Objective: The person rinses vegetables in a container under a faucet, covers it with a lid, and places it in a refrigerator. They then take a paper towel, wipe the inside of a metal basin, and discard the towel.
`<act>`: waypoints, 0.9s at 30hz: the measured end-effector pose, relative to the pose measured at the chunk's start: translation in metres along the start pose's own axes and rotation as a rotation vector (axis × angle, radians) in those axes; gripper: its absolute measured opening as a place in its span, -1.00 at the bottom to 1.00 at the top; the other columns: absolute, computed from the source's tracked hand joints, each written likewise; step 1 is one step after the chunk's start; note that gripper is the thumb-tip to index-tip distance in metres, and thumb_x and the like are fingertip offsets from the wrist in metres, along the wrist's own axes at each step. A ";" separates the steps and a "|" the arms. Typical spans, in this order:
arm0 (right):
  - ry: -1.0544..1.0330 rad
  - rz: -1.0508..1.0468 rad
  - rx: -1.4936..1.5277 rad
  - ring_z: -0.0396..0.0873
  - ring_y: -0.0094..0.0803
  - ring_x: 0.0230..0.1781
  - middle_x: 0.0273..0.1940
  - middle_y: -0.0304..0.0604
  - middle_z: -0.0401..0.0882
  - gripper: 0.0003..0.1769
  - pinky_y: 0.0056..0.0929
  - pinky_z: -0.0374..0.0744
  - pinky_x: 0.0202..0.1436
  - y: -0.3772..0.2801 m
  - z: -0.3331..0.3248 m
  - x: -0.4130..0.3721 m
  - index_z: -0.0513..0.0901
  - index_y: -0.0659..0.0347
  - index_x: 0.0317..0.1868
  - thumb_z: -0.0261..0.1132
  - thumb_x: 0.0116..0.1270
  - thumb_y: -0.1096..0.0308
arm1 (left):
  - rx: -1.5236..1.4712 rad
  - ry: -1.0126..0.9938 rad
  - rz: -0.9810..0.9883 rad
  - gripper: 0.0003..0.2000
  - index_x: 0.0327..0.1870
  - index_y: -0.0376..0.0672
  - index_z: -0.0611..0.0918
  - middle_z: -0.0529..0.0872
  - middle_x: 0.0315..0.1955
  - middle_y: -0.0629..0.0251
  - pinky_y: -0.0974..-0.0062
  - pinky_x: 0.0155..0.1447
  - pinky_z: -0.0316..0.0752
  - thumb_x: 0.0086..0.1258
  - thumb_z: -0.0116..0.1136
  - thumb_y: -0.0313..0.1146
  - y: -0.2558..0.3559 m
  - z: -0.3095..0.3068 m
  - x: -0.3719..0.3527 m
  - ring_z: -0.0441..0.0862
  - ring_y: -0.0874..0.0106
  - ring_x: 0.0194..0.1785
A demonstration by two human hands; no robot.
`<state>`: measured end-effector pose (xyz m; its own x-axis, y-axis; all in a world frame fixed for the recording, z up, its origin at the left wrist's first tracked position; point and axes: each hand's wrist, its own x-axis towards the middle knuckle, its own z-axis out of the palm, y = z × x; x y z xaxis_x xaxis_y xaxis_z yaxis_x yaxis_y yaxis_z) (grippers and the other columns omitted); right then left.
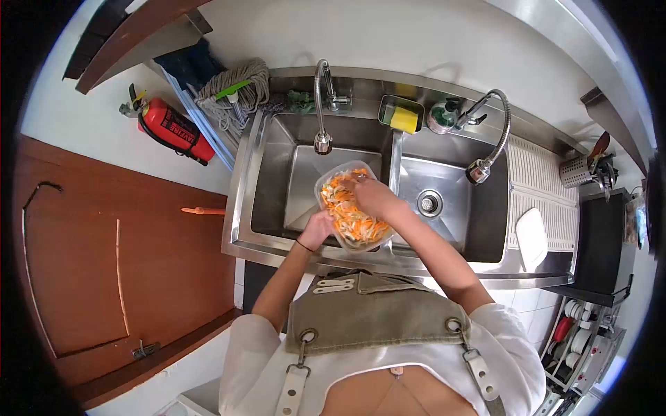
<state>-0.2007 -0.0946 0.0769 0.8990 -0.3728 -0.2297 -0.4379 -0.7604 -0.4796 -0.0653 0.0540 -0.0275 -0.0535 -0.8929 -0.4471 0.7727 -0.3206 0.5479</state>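
Observation:
A clear plastic container (378, 242) full of shredded vegetables (345, 201), orange and whitish strips, is held over the front of the left sink basin. My left hand (318, 229) grips its left side near the front, with a dark band on the wrist. Reaching in from the right, my right hand (377, 198) has its curled fingers down in the strips. Its fingertips are partly buried among them.
A double steel sink (298, 187) has two spring-neck faucets, the left faucet (322, 142) hanging close behind the container. A yellow sponge (404, 119) and a soap bottle (442, 116) stand at the back. A white board (531, 239) lies on the right drainboard (538, 166).

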 end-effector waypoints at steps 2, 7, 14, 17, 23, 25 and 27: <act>0.078 0.032 0.033 0.58 -0.04 -0.12 -0.17 0.16 0.60 -0.44 -0.16 0.50 0.05 -0.009 -0.018 -0.015 0.46 0.08 0.18 0.07 0.09 0.53 | -0.055 0.025 0.083 -0.37 0.30 -0.20 0.19 0.41 0.18 0.13 0.18 0.28 0.33 0.08 -0.10 -0.45 -0.010 0.006 0.001 0.42 0.25 0.22; 0.469 -0.271 0.350 0.57 0.04 -0.23 -0.18 0.11 0.59 -0.63 -0.15 0.54 -0.13 -0.014 -0.029 -0.026 0.57 0.16 -0.01 0.12 0.12 0.52 | -0.149 0.032 0.226 -0.40 0.28 -0.22 0.22 0.41 0.18 0.16 0.22 0.32 0.28 0.10 -0.11 -0.43 -0.027 0.012 0.003 0.41 0.28 0.22; 0.396 -0.117 0.206 0.57 -0.03 -0.20 -0.25 0.05 0.61 -0.76 -0.13 0.54 -0.17 -0.041 -0.042 -0.042 0.61 0.20 -0.16 0.16 0.13 0.50 | 0.005 0.140 0.195 -0.36 0.30 0.00 0.19 0.42 0.15 0.29 0.34 0.18 0.41 0.10 0.01 -0.31 -0.037 0.010 0.001 0.45 0.41 0.15; 0.429 -0.090 0.135 0.57 -0.07 -0.16 -0.26 0.09 0.60 -0.70 -0.16 0.55 -0.12 -0.041 -0.020 -0.046 0.60 0.19 -0.12 0.19 0.07 0.52 | -0.053 0.141 0.192 -0.39 0.29 -0.04 0.22 0.44 0.14 0.28 0.34 0.15 0.43 0.11 -0.01 -0.30 -0.039 0.017 -0.003 0.48 0.40 0.14; 0.395 -0.137 0.149 0.49 -0.05 -0.03 -0.17 0.06 0.60 -0.60 -0.25 0.53 0.00 -0.048 -0.001 -0.056 0.59 0.24 -0.15 0.20 -0.10 0.66 | -0.083 0.076 0.127 -0.44 0.28 -0.08 0.22 0.47 0.11 0.26 0.34 0.11 0.49 0.16 -0.10 -0.32 -0.039 0.012 -0.005 0.52 0.41 0.10; 0.502 -0.200 0.198 0.49 -0.04 -0.03 -0.12 0.06 0.58 -0.61 -0.24 0.52 0.00 -0.055 -0.008 -0.058 0.58 0.25 -0.17 0.18 -0.09 0.68 | -0.094 0.093 0.133 -0.42 0.30 -0.07 0.18 0.47 0.11 0.26 0.36 0.09 0.51 0.16 -0.10 -0.32 -0.043 0.011 -0.004 0.53 0.41 0.08; 0.689 -0.261 0.257 0.51 -0.03 -0.12 -0.14 -0.03 0.55 -0.65 -0.20 0.53 -0.07 -0.054 0.001 -0.053 0.58 0.27 -0.23 0.14 -0.09 0.72 | -0.096 0.110 0.125 -0.37 0.33 -0.02 0.07 0.45 0.11 0.25 0.37 0.04 0.54 0.16 -0.10 -0.33 -0.046 0.006 0.000 0.56 0.39 0.03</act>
<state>-0.2248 -0.0327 0.1140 0.7307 -0.5089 0.4552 -0.1220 -0.7533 -0.6463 -0.1047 0.0671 -0.0486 0.1122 -0.8821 -0.4576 0.8263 -0.1730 0.5361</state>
